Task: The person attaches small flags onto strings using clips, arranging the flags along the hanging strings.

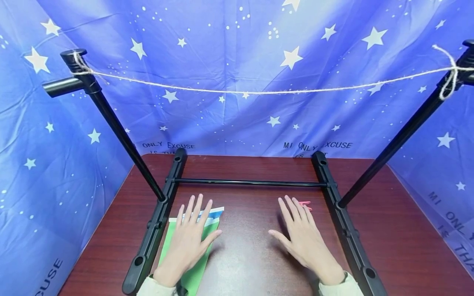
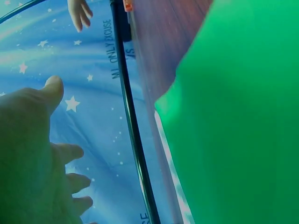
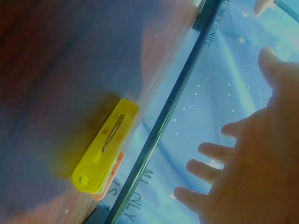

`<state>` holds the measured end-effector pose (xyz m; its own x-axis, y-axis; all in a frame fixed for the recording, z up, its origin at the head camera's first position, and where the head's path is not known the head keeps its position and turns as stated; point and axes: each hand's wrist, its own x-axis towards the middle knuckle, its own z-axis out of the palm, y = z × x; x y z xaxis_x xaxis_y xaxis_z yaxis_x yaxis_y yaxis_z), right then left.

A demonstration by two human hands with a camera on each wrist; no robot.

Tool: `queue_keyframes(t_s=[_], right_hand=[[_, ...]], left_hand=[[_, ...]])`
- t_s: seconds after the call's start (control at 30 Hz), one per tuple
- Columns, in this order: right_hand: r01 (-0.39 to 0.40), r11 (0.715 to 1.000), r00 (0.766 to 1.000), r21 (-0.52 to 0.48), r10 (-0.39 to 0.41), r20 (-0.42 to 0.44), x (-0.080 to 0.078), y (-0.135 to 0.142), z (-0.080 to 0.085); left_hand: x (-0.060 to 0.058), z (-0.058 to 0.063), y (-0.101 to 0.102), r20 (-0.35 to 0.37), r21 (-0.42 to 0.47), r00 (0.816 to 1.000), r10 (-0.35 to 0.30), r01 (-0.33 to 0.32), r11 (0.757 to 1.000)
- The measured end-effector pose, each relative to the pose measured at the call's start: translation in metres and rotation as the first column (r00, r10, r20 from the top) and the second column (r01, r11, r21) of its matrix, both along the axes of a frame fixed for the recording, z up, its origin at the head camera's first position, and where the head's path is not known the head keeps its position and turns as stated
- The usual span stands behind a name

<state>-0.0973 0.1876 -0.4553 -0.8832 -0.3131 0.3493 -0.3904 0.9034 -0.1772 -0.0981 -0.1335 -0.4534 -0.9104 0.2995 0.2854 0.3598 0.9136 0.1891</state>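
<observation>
My left hand (image 1: pixel 190 238) hovers with spread, straight fingers above a green sheet (image 1: pixel 196 267) that has a white edge. A blue sheet (image 1: pixel 216 214) pokes out beyond the green one. In the left wrist view the green sheet (image 2: pixel 233 121) fills the right side, apart from the hand (image 2: pixel 28 140). My right hand (image 1: pixel 301 240), fingers also straight, holds nothing. Just past its fingers a pink-red clothespin (image 1: pixel 305 203) is partly hidden. The right wrist view has a yellow clothespin (image 3: pixel 105 147) on the table, with an orange-red one (image 3: pixel 112 177) behind it.
A black frame surrounds the hands, with a left post (image 1: pixel 124 139), a right post (image 1: pixel 400 144) and a low crossbar (image 1: pixel 252 182). Between the post tops a thin white string (image 1: pixel 244 92) sags slightly. Starry blue cloth (image 1: pixel 229 49) encloses the reddish-brown table (image 1: pixel 244 255).
</observation>
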Motion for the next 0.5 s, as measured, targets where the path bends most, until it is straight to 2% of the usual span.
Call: queue_keyframes(t_s=[0.27, 0.5], right_hand=[[-0.021, 1.0, 1.0, -0.003, 0.021, -0.018, -0.004, 0.007, 0.001], [-0.051, 0.998, 0.999, -0.033, 0.051, 0.004, -0.006, 0.011, 0.002]], left_hand=[[-0.003, 0.003, -0.014, -0.004, 0.091, 1.0, -0.013, 0.013, 0.996], [-0.001, 0.003, -0.02, -0.018, 0.178, 0.999, 0.03, -0.026, 0.984]])
